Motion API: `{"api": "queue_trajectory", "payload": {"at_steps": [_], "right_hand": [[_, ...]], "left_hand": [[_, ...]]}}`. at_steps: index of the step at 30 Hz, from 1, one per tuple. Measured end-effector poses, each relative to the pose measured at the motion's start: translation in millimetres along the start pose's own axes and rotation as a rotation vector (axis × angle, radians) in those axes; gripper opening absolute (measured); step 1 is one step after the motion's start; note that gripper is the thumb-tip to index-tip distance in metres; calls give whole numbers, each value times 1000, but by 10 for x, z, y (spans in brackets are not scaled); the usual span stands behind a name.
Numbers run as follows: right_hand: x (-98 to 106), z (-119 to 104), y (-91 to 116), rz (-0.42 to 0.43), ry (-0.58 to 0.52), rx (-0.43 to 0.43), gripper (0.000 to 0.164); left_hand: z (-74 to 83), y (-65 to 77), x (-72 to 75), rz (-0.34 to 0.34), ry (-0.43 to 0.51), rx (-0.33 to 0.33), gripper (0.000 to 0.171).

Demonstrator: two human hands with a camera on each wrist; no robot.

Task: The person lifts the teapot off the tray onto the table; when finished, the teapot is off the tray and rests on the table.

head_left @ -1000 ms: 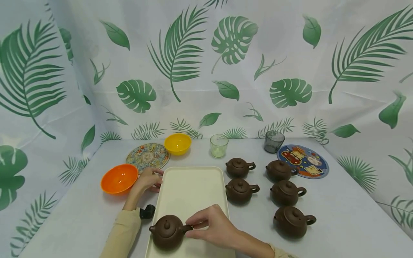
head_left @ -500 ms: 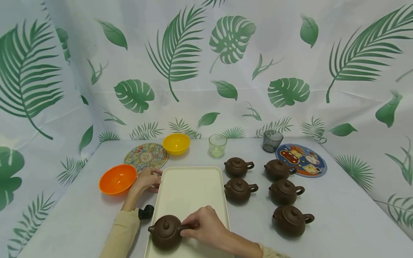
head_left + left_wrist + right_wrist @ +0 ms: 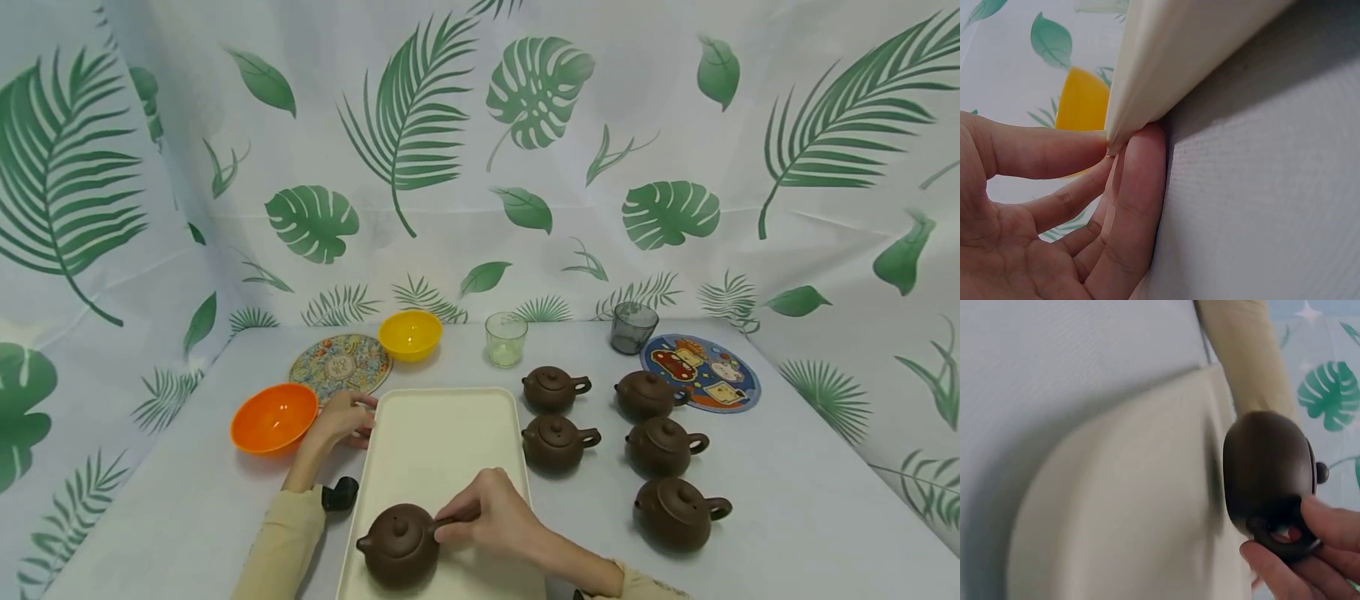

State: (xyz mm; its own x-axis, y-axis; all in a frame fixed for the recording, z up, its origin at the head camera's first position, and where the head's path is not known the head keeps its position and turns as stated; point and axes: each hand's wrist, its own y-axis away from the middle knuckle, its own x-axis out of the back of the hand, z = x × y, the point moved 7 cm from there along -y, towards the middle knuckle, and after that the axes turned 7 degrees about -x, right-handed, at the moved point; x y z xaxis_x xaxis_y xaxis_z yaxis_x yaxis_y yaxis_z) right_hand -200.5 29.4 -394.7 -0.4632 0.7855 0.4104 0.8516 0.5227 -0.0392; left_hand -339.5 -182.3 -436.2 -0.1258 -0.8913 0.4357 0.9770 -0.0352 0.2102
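My right hand pinches the loop handle of a dark brown lidded teapot over the near end of a cream tray. The spout points left. In the right wrist view, thumb and fingers close round the handle of the teapot; whether its base touches the tray I cannot tell. At the tray's left side is my left hand. Seen from the left wrist, the left hand holds the rim of the tray, thumb on one side and fingers on the other.
Several similar teapots stand right of the tray. Orange and yellow bowls sit left and behind, near a patterned round mat. Farther back are a clear glass, a grey glass and a blue mat.
The right hand's hold has tightened round the teapot's handle, and hand and teapot have shifted slightly right over the tray. The left hand stays at the tray's edge.
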Motion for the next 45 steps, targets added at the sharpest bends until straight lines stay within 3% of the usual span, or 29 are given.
{"api": "queue_trajectory", "payload": {"at_steps": [9, 22, 36, 45], "right_hand": [[585, 48, 290, -3, -19, 3, 16], [1359, 350, 770, 50, 173, -92, 18], [1531, 400, 830, 69, 302, -135, 16], [1519, 413, 755, 3, 339, -142, 12]], "left_hand": [[24, -18, -14, -13, 2, -19, 43], [7, -20, -2, 6, -21, 0, 43], [8, 16, -34, -20, 15, -38, 42], [11, 22, -7, -9, 3, -40, 41]]}}
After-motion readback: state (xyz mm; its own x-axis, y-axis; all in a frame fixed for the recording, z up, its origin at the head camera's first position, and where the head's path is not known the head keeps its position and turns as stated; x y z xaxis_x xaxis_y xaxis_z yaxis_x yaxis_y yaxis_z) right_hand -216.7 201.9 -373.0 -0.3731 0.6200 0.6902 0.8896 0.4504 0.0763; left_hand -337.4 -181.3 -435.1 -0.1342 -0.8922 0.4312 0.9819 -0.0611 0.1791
